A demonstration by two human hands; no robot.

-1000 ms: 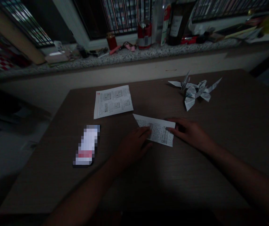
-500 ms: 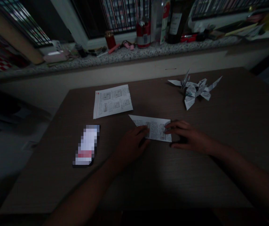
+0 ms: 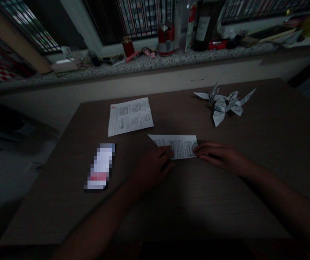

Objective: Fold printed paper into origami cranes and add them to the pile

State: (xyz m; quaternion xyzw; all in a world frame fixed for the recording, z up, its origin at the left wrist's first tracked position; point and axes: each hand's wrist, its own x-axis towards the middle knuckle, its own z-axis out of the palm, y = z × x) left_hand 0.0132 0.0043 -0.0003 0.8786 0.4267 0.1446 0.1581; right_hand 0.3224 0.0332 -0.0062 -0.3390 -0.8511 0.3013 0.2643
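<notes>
A folded sheet of printed paper (image 3: 183,147) lies on the table between my hands, its left end running out to a sharp point. My left hand (image 3: 152,168) rests its fingertips on the lower left part of the sheet; the thumb is apart from them, below the paper's near edge. At the right end, my right hand (image 3: 222,155) has its fingers and thumb closed together on the lower right corner of the paper. The dim light hides how many layers the fold has.
A phone (image 3: 100,166) with a blurred screen lies on the table (image 3: 198,206) at left. Behind it is a flat printed sheet (image 3: 130,117). Folded paper cranes (image 3: 228,104) stand at the back right. A can (image 3: 166,38) and bottles line the stone windowsill (image 3: 138,68).
My right hand's fingers have come down and closed with the thumb at the paper's lower right corner. The paper has turned slightly, its right end shifting away. My left hand stays almost still.
</notes>
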